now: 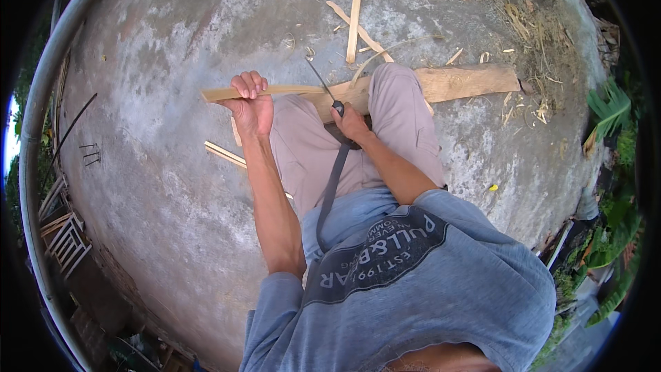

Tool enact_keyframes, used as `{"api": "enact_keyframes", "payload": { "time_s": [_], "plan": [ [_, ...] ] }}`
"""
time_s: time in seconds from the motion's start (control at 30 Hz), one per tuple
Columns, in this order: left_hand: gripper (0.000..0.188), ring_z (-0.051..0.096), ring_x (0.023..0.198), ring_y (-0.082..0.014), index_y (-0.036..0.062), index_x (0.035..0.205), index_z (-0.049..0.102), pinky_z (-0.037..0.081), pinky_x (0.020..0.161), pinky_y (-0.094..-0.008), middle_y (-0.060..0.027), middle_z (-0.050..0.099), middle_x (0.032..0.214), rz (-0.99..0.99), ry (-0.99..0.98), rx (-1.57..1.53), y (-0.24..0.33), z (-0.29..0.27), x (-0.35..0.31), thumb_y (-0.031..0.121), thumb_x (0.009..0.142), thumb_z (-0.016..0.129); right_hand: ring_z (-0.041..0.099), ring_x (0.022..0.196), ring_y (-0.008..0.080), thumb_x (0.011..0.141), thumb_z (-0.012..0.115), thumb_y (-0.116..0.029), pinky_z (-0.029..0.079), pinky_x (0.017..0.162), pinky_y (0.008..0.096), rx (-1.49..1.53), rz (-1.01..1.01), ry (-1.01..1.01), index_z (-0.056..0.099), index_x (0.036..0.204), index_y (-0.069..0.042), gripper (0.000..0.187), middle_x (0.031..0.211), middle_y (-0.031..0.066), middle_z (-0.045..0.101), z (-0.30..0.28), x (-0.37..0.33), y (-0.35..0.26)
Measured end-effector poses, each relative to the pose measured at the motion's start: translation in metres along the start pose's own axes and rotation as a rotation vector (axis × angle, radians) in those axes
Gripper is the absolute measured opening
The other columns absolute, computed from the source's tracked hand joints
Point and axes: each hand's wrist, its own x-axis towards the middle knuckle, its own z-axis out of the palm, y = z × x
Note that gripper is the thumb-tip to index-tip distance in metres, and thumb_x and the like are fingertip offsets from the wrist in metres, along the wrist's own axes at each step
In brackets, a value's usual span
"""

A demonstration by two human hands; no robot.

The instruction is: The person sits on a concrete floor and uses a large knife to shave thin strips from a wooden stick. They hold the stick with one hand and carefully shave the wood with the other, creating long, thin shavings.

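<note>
Rough gray concrete floor [158, 165] w/ pale stains, runs to round metal pipe [31, 165] at L edge, green plants [611, 122] past R edge. Wide floor stretch btwn pipe & L hand [255, 111]. Flat lt-brown wood plank [471, 83] crosswise at knees, R end toward R edge. Loose pale strips [355, 14] toward far edge, curly shavings [542, 111] nr R edge. L grip clamped on thin, flat tan strip [292, 89], raised, R end by knife [338, 107]; can't tell if touching. R hand [352, 125]: grip wrapped on knife's blk handle, narrow blade pointing far-L.
</note>
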Motion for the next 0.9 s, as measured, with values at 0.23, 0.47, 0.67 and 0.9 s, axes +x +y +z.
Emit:
{"api": "enact_keyframes", "payload": {
  "time_s": [0.23,0.47,0.67,0.9],
  "plan": [
    [0.067,0.035,0.069,-0.013,0.0156,0.06,0.044,0.032,0.071,-0.0296,0.0044,0.033,0.062,0.019,0.001,-0.002,-0.008,0.009,-0.003,0.081,0.072,0.052,0.064,0.103,0.0515,0.098,0.057,-0.05,0.051,0.091,0.0539,0.001,-0.021,-0.114,0.056,0.115,0.007,0.06,0.108,0.0352,0.066,-0.027,-0.02,-0.022],
    [0.068,0.035,0.07,-0.0138,0.0141,0.064,0.044,0.031,0.071,-0.0283,0.003,0.034,0.065,0.014,-0.092,-0.019,-0.02,0.013,0.005,0.079,0.083,0.046,0.069,0.087,0.047,0.097,0.059,-0.05,0.054,0.079,0.0531,-0.144,-0.017,0.039,0.056,0.11,0.008,0.059,0.096,0.0301,0.069,0.006,0.001,0.015],
    [0.051,0.045,0.076,-0.0145,0.012,0.073,0.056,0.039,0.075,-0.0295,0.0015,0.049,0.072,0.075,-0.013,-0.033,-0.026,0.026,0.018,0.059,0.091,0.061,0.07,0.073,0.0319,0.093,0.067,-0.049,0.056,0.073,0.0452,0.406,0.292,-0.215,0.058,0.106,0.005,0.056,0.076,0.0143,0.068,-0.015,0.008,0.006],
    [0.018,0.059,0.098,-0.013,0.0052,0.105,0.067,0.048,0.092,-0.031,-0.0045,0.067,0.102,-0.021,0.217,0.103,-0.044,0.088,-0.005,0.021,0.098,0.071,0.059,0.065,0.0105,0.084,0.085,-0.033,0.049,0.059,0.0274,0.424,-0.304,0.267,0.058,0.101,-0.001,0.045,0.076,0.0019,0.062,-0.07,-0.02,-0.081]
  ]
}}
